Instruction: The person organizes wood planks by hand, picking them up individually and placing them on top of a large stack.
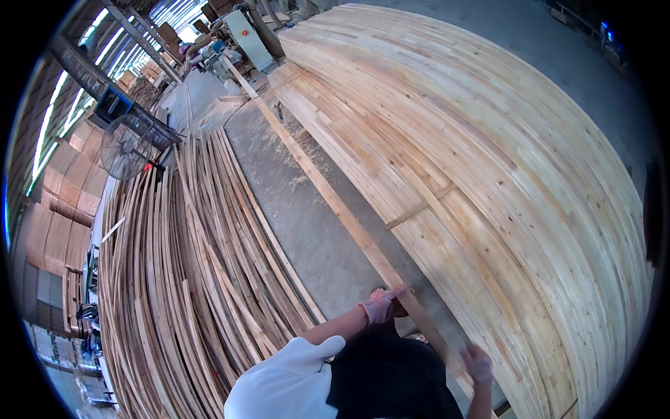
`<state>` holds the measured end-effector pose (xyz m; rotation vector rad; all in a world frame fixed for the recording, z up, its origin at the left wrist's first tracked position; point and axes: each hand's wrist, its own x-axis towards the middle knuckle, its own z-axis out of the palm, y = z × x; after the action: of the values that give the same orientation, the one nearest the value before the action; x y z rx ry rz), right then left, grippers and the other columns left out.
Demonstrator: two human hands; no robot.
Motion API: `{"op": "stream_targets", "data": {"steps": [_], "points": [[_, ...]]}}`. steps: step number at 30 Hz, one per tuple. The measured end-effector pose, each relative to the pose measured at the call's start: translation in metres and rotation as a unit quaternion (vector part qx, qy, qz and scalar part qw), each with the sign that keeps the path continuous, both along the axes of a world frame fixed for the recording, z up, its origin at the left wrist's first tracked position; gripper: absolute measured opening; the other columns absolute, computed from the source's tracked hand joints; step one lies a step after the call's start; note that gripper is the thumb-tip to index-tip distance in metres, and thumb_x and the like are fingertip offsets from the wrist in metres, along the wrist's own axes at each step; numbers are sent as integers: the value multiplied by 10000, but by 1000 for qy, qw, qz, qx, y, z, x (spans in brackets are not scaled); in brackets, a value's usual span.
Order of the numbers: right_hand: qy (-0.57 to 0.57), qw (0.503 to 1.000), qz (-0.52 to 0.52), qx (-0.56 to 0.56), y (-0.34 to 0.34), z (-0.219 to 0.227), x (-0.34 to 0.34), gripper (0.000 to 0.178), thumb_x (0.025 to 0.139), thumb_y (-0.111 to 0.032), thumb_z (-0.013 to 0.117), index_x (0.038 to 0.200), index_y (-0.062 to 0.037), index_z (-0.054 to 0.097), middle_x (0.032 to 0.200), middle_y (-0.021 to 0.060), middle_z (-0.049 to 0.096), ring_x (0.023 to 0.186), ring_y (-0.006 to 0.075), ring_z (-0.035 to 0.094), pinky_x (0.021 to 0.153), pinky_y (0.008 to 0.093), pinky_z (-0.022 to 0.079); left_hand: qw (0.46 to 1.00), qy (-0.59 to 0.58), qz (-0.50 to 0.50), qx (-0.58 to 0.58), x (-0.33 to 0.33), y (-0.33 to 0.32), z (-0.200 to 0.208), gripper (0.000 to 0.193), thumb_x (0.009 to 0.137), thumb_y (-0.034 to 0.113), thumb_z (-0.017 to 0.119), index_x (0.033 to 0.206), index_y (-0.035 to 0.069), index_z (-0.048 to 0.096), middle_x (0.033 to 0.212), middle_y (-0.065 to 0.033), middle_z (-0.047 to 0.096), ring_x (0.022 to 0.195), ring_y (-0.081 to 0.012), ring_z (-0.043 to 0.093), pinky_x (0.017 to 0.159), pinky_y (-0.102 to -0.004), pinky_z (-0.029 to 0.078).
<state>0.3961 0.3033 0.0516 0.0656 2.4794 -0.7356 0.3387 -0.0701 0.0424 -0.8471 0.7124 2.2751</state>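
A long, narrow wooden board (328, 193) runs from beside my legs up to a machine at the far end. My left hand (381, 306), in a pale knitted glove, grips this board near its close end, with the fingers on its edge. Farther down, my right hand (477, 363) is at the board's right side, also in a pale glove. Motion blurs its fingers, so whether they touch the board cannot be made out.
Long thin wooden strips (202, 258) lie piled on my left. To my right spreads a wide stack of pale planks (488, 160). A grey-green machine cabinet (249, 40) stands far ahead, and a round fan (125, 148) at far left. Sawdust (296, 157) covers part of the floor.
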Motion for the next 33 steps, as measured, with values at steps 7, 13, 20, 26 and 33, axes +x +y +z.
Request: {"op": "stream_targets", "data": {"steps": [7,13,20,26,33], "points": [[-79,942,-82,314,214,28,156,471,867,-469,504,959,-37,666,889,200,661,864,348,633,788,433,480,983,139,-120,-24,-40,-76,36,556,881,382,612,1256,-7,481,1208,-167,569,1107,-292,579,970,-420,466],[72,945,-60,313,171,83,156,395,884,-408,541,1017,-54,656,895,169,669,837,334,636,752,414,495,965,183,-177,-60,-69,-133,29,452,850,249,672,1201,-6,542,1149,-132,614,1054,-261,608,928,-381,494],[220,947,-13,232,78,91,97,312,898,-317,585,1089,-77,638,911,131,676,810,313,642,714,397,514,964,241,-41,-109,-155,-218,66,424,826,181,695,1189,12,552,1105,-86,640,980,-209,637,869,-335,524],[139,948,-274,87,-73,113,-25,510,912,-454,461,835,3,674,750,187,657,744,303,641,715,398,485,949,209,84,-219,-228,-319,55,315,877,196,636,1132,29,556,1039,-85,658,950,-193,652,807,-312,556],[133,940,-305,76,-191,120,-110,536,938,-454,448,805,14,674,662,145,648,625,230,624,633,354,482,960,236,132,-69,-267,-338,54,335,901,232,594,1173,42,543,1183,-120,592,965,-214,643,837,-335,548]]}}
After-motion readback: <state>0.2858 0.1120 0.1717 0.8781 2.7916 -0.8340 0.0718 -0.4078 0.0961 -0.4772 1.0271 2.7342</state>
